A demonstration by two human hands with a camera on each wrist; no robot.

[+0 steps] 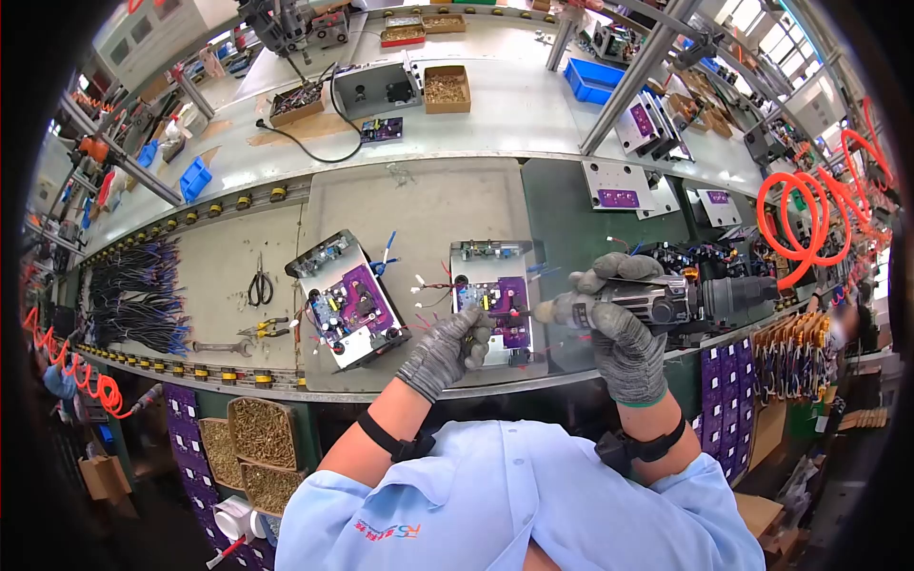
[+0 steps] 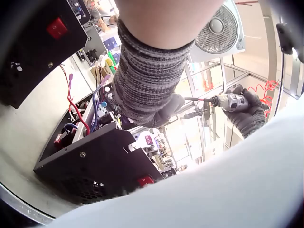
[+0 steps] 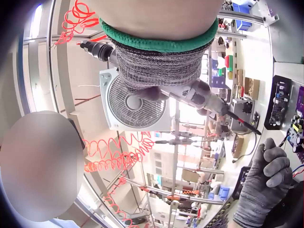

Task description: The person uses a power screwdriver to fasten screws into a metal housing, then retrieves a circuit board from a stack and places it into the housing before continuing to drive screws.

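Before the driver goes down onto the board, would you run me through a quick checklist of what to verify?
1. Right hand grips the electric screwdriver: ok.
2. Bit points toward the purple circuit board in the open chassis: ok.
3. Left hand is at the bit tip, fingers curled: ok, though whether it pinches a screw, cannot tell.
4. Bit seated on a screw head: cannot tell, too small.
5. Red wires lie beside the board, near the fingers: not ok, they may snag.
6. Second chassis sits apart to the left: ok.
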